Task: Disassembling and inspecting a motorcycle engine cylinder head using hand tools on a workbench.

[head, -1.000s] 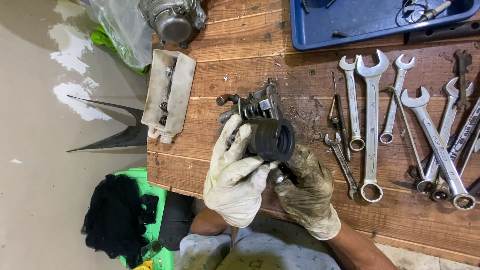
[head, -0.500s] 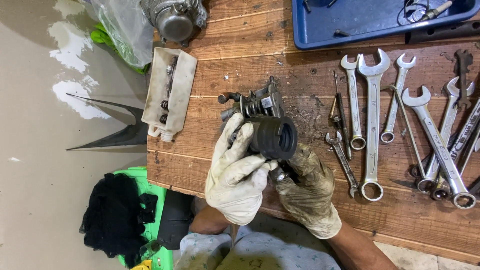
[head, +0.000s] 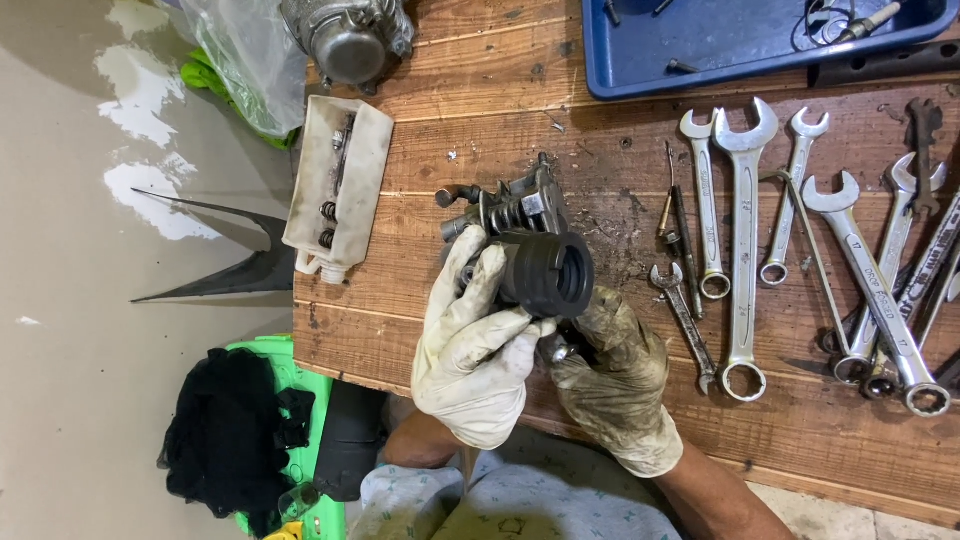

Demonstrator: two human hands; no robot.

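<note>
Over a wooden workbench (head: 480, 150) I hold a grimy metal engine part, a carburetor (head: 520, 215) with springs and a black rubber intake boot (head: 552, 272) facing up. My left hand (head: 470, 350), in a whitish glove, wraps the part's left side with fingers against the rubber boot. My right hand (head: 615, 380), in a dirty grey-brown glove, grips the part's lower right side by a small metal fitting. Both hands sit near the bench's front edge.
Several open-end and ring wrenches (head: 745, 240) lie to the right, with a small screwdriver (head: 675, 230). A blue tray (head: 740, 40) sits at the back. A white plastic container (head: 338, 185) with small parts, a metal motor housing (head: 345, 40) and a plastic bag (head: 245, 60) are left.
The part and both hands have stayed almost in place; only slight shifts of the fingers around the rubber boot.
</note>
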